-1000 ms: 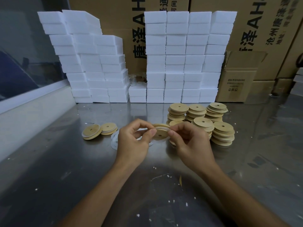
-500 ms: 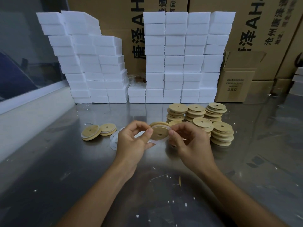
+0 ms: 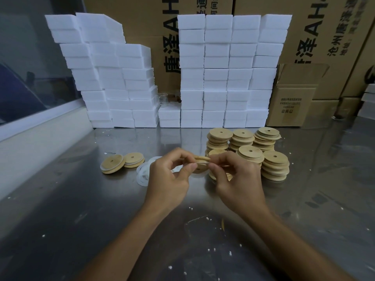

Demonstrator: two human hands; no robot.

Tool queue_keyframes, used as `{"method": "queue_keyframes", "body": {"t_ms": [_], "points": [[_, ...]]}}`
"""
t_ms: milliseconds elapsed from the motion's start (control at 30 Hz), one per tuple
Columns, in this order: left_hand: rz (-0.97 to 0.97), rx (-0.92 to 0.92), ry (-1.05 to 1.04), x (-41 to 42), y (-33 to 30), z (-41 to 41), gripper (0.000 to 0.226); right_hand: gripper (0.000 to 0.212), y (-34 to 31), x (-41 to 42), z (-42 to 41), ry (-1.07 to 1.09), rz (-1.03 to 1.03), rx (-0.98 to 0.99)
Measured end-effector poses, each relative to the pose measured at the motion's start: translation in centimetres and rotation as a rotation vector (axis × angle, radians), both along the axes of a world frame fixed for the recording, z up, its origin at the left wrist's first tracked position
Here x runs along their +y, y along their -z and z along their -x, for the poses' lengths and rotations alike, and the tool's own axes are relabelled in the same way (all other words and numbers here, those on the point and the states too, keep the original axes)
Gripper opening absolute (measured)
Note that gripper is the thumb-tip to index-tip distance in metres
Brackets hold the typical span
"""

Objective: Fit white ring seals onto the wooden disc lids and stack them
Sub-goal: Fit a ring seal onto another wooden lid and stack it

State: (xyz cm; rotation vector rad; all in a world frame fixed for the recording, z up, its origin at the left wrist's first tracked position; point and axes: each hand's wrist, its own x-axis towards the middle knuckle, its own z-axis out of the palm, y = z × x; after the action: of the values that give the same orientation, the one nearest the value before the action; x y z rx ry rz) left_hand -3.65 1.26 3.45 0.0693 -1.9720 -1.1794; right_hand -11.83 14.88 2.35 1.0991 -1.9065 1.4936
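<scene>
Both hands hold one wooden disc lid point(image 3: 201, 162) above the steel table, tilted nearly edge-on, with a white ring seal along its rim. My left hand point(image 3: 169, 175) pinches its left edge with thumb and fingers. My right hand point(image 3: 233, 177) pinches the right edge. Loose white ring seals point(image 3: 143, 173) lie on the table just left of my left hand. Two lids with seals point(image 3: 121, 163) rest further left. Several stacks of bare wooden lids point(image 3: 251, 151) stand behind and right of my right hand.
White foam blocks point(image 3: 219, 74) are piled in tall stacks along the back of the steel table point(image 3: 101, 209). Cardboard boxes point(image 3: 292, 98) stand behind and to the right. A pale wall ledge point(image 3: 40, 136) runs along the left. White crumbs dot the tabletop.
The lid has tilted from facing me to almost edge-on between my fingers. Both hands stay at the same spot, fingers working along its rim.
</scene>
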Motion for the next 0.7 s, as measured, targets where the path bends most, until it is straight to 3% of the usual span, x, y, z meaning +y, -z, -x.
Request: {"method": "queue_keyframes", "body": {"t_ms": [333,567,633,700], "points": [[-0.163,-0.018,0.018,-0.23,-0.05,-0.11,0.021,0.006,0.02,0.13,0.19,-0.080,0.009,-0.074],[-0.600,-0.015,0.164,0.41,0.12,0.14,0.024,0.008,0.14,0.19,0.29,-0.103,0.059,-0.123],[-0.541,-0.031,0.174,0.36,0.20,0.15,0.023,0.007,0.26,0.35,0.29,-0.072,0.030,-0.081],[-0.327,-0.030,0.086,0.25,0.38,0.20,0.022,0.007,0.26,0.43,0.28,-0.055,-0.002,-0.031]]}}
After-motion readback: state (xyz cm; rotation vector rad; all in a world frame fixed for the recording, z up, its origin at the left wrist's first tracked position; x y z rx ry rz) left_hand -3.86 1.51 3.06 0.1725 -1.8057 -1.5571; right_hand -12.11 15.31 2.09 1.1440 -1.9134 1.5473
